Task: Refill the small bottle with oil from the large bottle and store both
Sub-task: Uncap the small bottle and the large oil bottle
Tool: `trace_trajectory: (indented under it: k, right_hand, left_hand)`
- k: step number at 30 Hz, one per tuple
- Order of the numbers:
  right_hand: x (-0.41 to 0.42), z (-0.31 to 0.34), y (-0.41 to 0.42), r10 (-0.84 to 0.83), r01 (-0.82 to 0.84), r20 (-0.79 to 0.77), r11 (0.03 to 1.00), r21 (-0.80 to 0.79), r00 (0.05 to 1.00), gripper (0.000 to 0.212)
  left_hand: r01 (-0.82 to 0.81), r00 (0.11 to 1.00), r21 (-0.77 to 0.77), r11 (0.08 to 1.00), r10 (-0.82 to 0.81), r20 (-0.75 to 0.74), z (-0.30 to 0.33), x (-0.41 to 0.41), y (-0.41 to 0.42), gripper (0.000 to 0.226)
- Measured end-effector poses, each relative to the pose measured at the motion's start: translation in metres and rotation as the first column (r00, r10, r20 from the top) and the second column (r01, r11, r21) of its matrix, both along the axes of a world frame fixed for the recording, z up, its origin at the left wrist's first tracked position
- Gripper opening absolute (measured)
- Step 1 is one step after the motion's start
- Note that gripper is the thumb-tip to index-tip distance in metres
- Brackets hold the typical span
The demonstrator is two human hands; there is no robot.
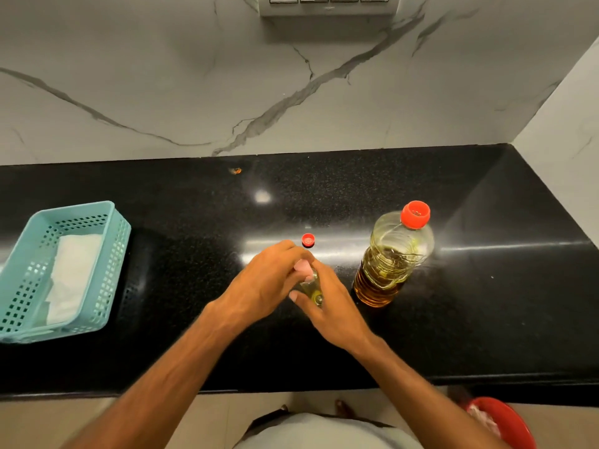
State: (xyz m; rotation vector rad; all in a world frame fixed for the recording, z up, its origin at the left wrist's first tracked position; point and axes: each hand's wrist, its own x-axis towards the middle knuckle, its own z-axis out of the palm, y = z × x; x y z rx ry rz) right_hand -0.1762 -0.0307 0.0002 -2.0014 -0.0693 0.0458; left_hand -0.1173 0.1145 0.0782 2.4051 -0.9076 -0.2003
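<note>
While both hands meet over the black counter [453, 319], the scene runs near to far:

Floor, near right: a red bucket [509, 422] shows at the frame's edge, below the counter lip.

Right hand [337, 306]: wrapped around the lower body of the small bottle [312, 286], thumb across its near side.

Left hand [269, 280]: closed over the top of the small bottle, fingertips pinched at its neck; whether a cap is under them cannot be told.

Small bottle: held at counter centre, tilted, with yellowish oil visible.

Basket [110, 254]: teal, perforated, at the left, well apart from the hands, holding a white cloth [74, 270].

Large bottle [389, 257]: just right of the hands, upright, red cap on, oil in the lower part.

Loose red cap [308, 240]: on the counter just beyond the hands.

Far: marble wall [162, 76] with a switch plate [327, 4].
</note>
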Motion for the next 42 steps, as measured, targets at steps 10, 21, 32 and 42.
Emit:
trace_trajectory:
  k: [10,21,32,42]
  right_hand:
    - [-0.002,-0.001,-0.003,0.053,-0.048,-0.038,0.992,0.116,0.998,0.019]
    - [-0.001,0.003,0.003,0.064,-0.045,-0.103,0.983,0.177,0.993,0.034]
    - [-0.001,-0.002,-0.008,-0.108,0.125,-0.078,0.958,0.257,0.991,0.019]
    - [-0.002,-0.004,-0.005,-0.059,0.073,-0.059,0.96,0.27,0.997,0.024]
  left_hand:
    - [0.188,0.953,0.283,0.94,-0.244,0.178,0.01,0.01,0.003,0.033]
    - [0.113,0.669,0.493,0.862,-0.433,0.604,0.024,0.026,-0.023,0.062]
    - [0.268,0.962,0.124,0.956,-0.271,0.015,0.024,0.011,-0.008,0.041]
    - [0.066,0.995,0.146,0.987,-0.077,0.071,0.014,0.009,-0.012,0.051]
